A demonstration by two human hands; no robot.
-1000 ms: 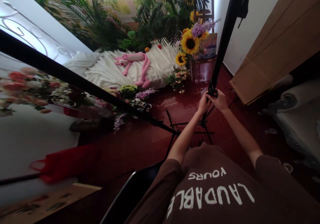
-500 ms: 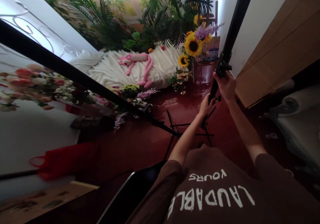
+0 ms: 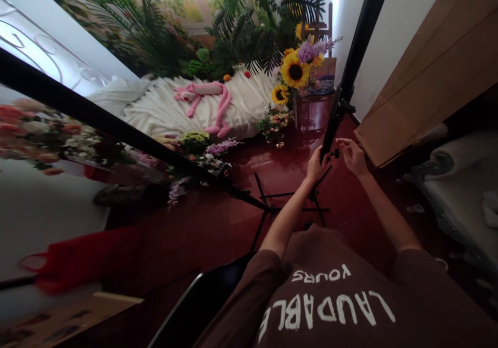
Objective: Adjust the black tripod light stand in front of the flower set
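Observation:
A black tripod-style light stand [image 3: 360, 37] rises at the right, its legs spread on the red floor. My left hand [image 3: 317, 165] is wrapped round its lower pole. Beside the pole, my right hand [image 3: 353, 157] is off the stand, fingers apart and holding nothing, close to a small black clamp knob [image 3: 335, 153]. Higher on the pole sits another black clamp [image 3: 344, 99]. A second black stand [image 3: 128, 135] slants across the left side of the view, untouched by either hand.
Cardboard [image 3: 420, 83] leans against the right wall near a plastic-wrapped roll [image 3: 447, 156]. Flowers [image 3: 85, 143] and a red bag [image 3: 73, 260] are at left. A pink plush toy [image 3: 208, 89] lies on white cloth [image 3: 249, 99], with sunflowers [image 3: 294, 73] beside it.
My right hand has let go of the upper clamp and moved down towards the lower knob. My left hand still holds the pole. The view has shifted slightly right.

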